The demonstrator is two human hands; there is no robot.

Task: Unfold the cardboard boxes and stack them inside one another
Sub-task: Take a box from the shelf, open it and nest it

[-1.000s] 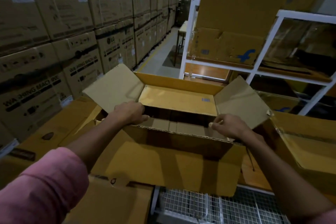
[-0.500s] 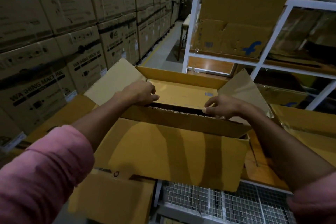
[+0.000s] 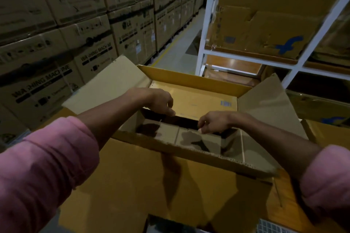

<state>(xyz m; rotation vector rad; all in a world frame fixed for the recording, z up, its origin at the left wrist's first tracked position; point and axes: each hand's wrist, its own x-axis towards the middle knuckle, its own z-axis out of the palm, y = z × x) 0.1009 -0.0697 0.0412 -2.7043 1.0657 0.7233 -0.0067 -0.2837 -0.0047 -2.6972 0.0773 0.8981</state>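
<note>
The large brown cardboard box [image 3: 170, 176] stands open in front of me, above a metal wire grid [image 3: 272, 228], its side flaps spread outward so the mouth is free for nesting. Both my hands reach over the near flap [image 3: 189, 143] into the opening. My left hand [image 3: 157, 102] and my right hand [image 3: 214, 122] have curled fingers; if they grasp anything, I cannot tell. Tall stacked printed cartons [image 3: 56, 43] stand at left.

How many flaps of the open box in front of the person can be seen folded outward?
3: left flap, right flap, and near flap hanging toward the person. The far one seems folded inward; others may be hidden.
</note>
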